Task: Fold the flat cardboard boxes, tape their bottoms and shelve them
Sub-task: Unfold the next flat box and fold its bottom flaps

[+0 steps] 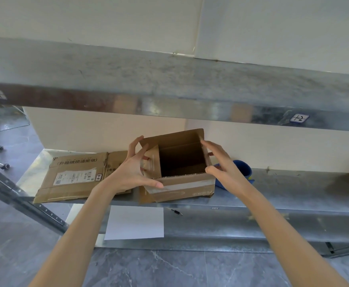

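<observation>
Both hands press, fingers straight, on the box (181,187) at the shelf's (293,189) front edge: left hand (135,168) at its left flap, right hand (223,162) at its right wall.

brown cardboard box (179,162), blue tape roll (243,168), grey metal shelf (273,189)
</observation>
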The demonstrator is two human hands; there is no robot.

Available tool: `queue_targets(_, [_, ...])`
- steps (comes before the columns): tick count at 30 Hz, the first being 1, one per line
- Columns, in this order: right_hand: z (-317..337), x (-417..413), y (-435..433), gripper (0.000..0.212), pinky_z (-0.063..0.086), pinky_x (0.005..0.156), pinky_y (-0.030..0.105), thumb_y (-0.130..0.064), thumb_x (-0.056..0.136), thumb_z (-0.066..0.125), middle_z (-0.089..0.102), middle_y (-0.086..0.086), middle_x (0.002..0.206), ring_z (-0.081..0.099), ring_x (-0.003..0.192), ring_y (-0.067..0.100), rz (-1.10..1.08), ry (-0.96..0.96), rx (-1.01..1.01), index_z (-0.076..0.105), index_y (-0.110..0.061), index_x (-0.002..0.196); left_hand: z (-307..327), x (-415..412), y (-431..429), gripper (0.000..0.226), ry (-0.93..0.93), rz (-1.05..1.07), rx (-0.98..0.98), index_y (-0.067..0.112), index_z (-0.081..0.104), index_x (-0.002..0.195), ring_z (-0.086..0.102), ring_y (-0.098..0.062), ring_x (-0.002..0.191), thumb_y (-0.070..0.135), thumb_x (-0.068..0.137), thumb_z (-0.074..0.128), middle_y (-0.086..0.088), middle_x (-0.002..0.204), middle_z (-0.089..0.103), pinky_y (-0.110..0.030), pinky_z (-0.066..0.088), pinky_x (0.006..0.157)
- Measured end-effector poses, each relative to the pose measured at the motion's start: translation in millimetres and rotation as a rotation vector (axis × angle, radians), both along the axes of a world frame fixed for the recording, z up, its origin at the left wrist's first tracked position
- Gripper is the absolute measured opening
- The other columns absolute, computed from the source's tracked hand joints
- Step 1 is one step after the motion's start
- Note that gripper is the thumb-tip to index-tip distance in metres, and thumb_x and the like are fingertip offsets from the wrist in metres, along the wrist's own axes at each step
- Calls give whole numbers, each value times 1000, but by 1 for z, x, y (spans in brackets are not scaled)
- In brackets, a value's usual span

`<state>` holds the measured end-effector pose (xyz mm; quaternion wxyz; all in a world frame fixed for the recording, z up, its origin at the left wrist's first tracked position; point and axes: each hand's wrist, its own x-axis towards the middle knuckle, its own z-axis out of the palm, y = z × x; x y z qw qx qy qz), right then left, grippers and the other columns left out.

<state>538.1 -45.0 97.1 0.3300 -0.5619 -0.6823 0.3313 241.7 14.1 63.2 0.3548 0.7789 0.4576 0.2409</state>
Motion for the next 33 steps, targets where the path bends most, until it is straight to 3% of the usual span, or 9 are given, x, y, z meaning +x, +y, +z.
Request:
queue_targets(8, [-6,-1,1,48,37,110,33,-45,99,48,39,-34,140,37,135,4,-16,-67,10,42,-37,146,-6,1,0,117,-66,78,93,34,36,147,46,-12,126,81,47,78,23,153,7,-29,53,98])
queue_targets(14, [-9,0,5,60,31,110,27,-63,88,46,45,-18,148,34,138,2,6,-192,66,48,-36,142,-11,-5,-3,102,-87,176,208,42,45,140,36,-16,137,86,53,71,26,149,24,-49,43,108])
queue_targets(17, [-11,-4,11,57,31,105,21,-59,88,46,45,-19,146,34,135,1,11,-205,105,54,-31,138,-12,-6,-4,102,-86,202,195,42,46,140,33,-13,140,89,52,67,24,151,25,-46,38,112])
queue_targets(20, [-17,-8,15,49,39,92,25,-60,90,39,47,-22,142,33,134,4,30,-294,94,72,-25,91,-12,-8,-3,100,-126,190,163,37,49,138,36,-6,137,86,53,70,21,151,25,-41,43,110])
queue_targets(21, [-19,-9,16,52,40,93,30,-60,91,38,49,-20,141,33,133,5,31,-310,88,62,-23,64,-12,-9,-3,99,-138,183,157,35,50,137,37,-6,137,84,54,72,20,151,24,-41,46,108])
queue_targets(23, [-23,-10,17,58,39,97,35,-62,90,38,53,-16,140,35,131,6,16,-299,96,49,-20,52,-11,-11,-4,97,-163,180,149,32,53,137,39,-7,136,80,55,75,20,150,24,-40,51,103])
queue_targets(25, [-25,-11,18,53,42,96,34,-64,89,40,57,-15,136,42,124,6,-10,-262,114,70,-20,84,-10,-12,-4,92,-186,181,155,31,54,136,40,-9,136,73,58,79,19,149,26,-42,53,100])
queue_targets(27, [-26,-13,17,52,45,94,31,-63,87,46,61,-14,129,49,120,4,-30,-196,92,63,-25,118,-11,-14,-3,88,-205,184,170,31,54,136,39,-9,137,66,59,82,18,149,28,-45,53,100])
queue_targets(33, [-44,-19,13,49,50,88,33,-43,91,62,65,-20,117,61,104,1,-103,-58,34,46,-32,135,-11,-13,1,87,-197,163,153,34,52,136,39,-7,136,62,60,85,18,147,30,-44,51,102])
